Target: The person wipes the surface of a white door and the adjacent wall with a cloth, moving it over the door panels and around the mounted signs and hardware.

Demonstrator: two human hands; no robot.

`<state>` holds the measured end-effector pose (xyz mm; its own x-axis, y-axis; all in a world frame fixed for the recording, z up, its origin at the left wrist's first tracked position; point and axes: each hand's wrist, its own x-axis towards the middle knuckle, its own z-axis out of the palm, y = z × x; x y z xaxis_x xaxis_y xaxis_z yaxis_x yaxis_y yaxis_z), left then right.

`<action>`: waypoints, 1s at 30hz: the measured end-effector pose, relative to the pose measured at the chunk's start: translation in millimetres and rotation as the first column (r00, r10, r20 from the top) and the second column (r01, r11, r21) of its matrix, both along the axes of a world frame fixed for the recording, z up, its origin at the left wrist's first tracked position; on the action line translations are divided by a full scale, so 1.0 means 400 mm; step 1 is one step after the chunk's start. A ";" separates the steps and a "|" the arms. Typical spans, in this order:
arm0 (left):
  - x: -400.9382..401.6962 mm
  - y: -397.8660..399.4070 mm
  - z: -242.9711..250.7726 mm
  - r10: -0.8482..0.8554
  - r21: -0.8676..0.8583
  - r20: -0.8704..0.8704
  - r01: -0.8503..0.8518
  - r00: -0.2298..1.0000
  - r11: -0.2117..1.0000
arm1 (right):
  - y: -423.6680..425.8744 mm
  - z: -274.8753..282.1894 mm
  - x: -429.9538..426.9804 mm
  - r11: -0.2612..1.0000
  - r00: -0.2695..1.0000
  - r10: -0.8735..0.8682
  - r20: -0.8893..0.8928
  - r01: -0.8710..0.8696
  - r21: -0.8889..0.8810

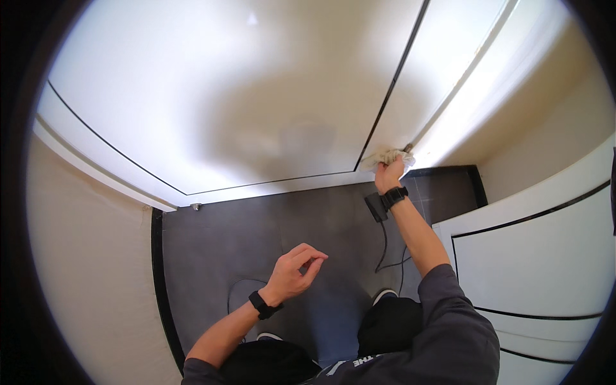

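My right hand (391,174) grips a crumpled pale cloth (385,158) and presses it to the lower right edge of a white door panel (298,120) with thin black inlay lines. A small metal fitting (408,147) shows just above the cloth. In front of my body, over the floor, hovers my left hand (296,272), its fingers curled with thumb and fingertips close together and nothing in it. Both wrists wear black straps; a black box (375,207) on a cable is beside the right one.
Dark grey tiles (231,240) cover the floor, with a black cable (385,245) running over it. A small metal door stop (196,207) is at the panel's lower left. A second white panel (539,260) stands at the right, a beige wall (96,240) at the left.
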<state>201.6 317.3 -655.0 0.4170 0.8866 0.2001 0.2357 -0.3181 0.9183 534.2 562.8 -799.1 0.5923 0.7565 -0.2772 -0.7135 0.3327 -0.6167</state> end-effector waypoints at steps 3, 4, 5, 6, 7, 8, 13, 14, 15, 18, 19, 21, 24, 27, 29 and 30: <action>-0.052 0.006 0.012 0.066 0.030 0.017 -0.066 0.998 0.997 | -0.023 0.130 -0.117 0.998 0.997 0.056 0.045 -0.058 0.035; -0.065 0.018 0.023 0.078 0.043 0.015 -0.079 0.997 0.996 | -0.033 0.198 -0.145 0.996 0.994 0.074 0.086 -0.078 0.049; -0.080 0.027 0.036 0.088 0.056 0.002 -0.088 0.996 0.994 | -0.043 0.272 -0.168 0.989 0.990 0.107 0.095 -0.115 0.091; -0.112 0.033 0.050 0.107 0.074 -0.022 -0.105 0.994 0.992 | -0.060 0.373 -0.230 0.995 0.976 0.085 0.203 -0.095 0.038; -0.118 0.051 0.073 0.112 0.091 -0.015 -0.110 0.994 0.990 | -0.068 0.466 -0.245 0.996 0.938 0.056 0.342 -0.076 0.045; -0.121 0.073 0.103 0.126 0.144 0.002 -0.125 0.992 0.982 | -0.066 0.542 -0.253 1.000 0.845 -0.007 0.535 -0.001 0.016; -0.235 0.155 0.261 0.166 0.384 -0.034 -0.140 0.986 0.912 | -0.065 0.786 -0.289 0.972 0.175 -0.222 0.959 0.112 0.205; -0.276 0.172 0.299 0.170 0.390 -0.055 -0.136 0.984 0.911 | -0.065 0.836 -0.297 0.949 0.059 -0.314 0.948 0.018 0.314; -0.317 0.189 0.333 0.174 0.397 -0.077 -0.130 0.982 0.908 | -0.073 0.897 -0.320 0.908 -0.046 -0.415 0.909 -0.083 0.411; -0.428 0.223 0.428 0.239 0.507 -0.025 -0.194 0.971 0.840 | -0.103 1.097 -0.430 0.884 -0.202 -0.461 0.864 -0.190 0.428; -0.452 0.223 0.445 0.264 0.531 -0.005 -0.221 0.965 0.818 | -0.106 1.151 -0.462 0.875 -0.273 -0.475 0.836 -0.247 0.417; -0.493 0.207 0.479 0.296 0.559 -0.005 -0.243 0.955 0.793 | -0.101 1.252 -0.537 0.854 -0.286 -0.511 0.811 -0.275 0.441; -0.546 0.173 0.509 0.324 0.596 -0.007 -0.256 0.946 0.761 | -0.087 1.393 -0.660 0.780 -0.483 -0.621 0.618 -0.301 0.548; -0.616 0.129 0.532 0.351 0.672 -0.046 -0.231 0.935 0.703 | -0.060 1.536 -0.798 0.665 -0.679 -0.657 0.327 -0.317 0.677; -0.669 0.104 0.553 0.367 0.698 -0.019 -0.250 0.930 0.671 | -0.047 1.621 -0.876 0.584 -0.675 -0.709 0.205 -0.398 0.708; -0.691 0.089 0.558 0.381 0.681 -0.019 -0.267 0.924 0.682 | -0.041 1.648 -0.909 0.592 -0.698 -0.688 0.198 -0.382 0.710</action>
<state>-74.9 353.1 -432.0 0.2033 0.6389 0.7419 0.5529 -0.7003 0.4515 170.7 546.6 -140.1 -0.5345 -0.0762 0.8417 0.7442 0.4296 0.5115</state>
